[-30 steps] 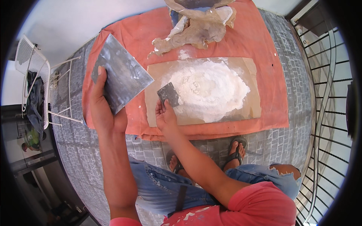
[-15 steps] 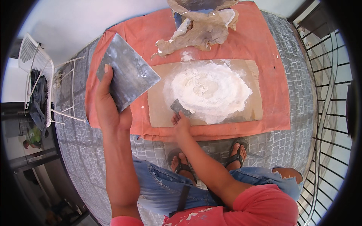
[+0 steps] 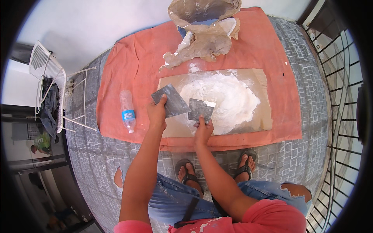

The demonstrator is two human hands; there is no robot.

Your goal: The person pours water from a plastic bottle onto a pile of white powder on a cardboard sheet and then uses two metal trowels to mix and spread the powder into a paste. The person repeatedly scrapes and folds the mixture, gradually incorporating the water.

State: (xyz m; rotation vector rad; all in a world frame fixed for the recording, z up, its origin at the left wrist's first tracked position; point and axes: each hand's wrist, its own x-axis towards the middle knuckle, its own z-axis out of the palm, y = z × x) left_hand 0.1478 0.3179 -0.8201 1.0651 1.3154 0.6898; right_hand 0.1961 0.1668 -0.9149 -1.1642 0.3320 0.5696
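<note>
Near powder (image 3: 234, 100), left fingers (image 3: 162, 100) grasp squarish plate (image 3: 173, 102), probably metal; right fingers (image 3: 201, 120), smaller plate (image 3: 200, 108).

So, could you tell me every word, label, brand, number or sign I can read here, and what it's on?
Clear bottle: print on its blue label, too small to read reliably.
Pink shirt: pale marks, perhaps print or paint, no readable words.
I can make out no other lettering.

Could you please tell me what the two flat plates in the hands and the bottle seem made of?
The larger plate, left hand: probably metal, dull grey with a faint sheen. The smaller plate, right hand: likely metal, matte, speckled white. The bottle: apparently clear plastic, since the orange cloth shows through.
</note>
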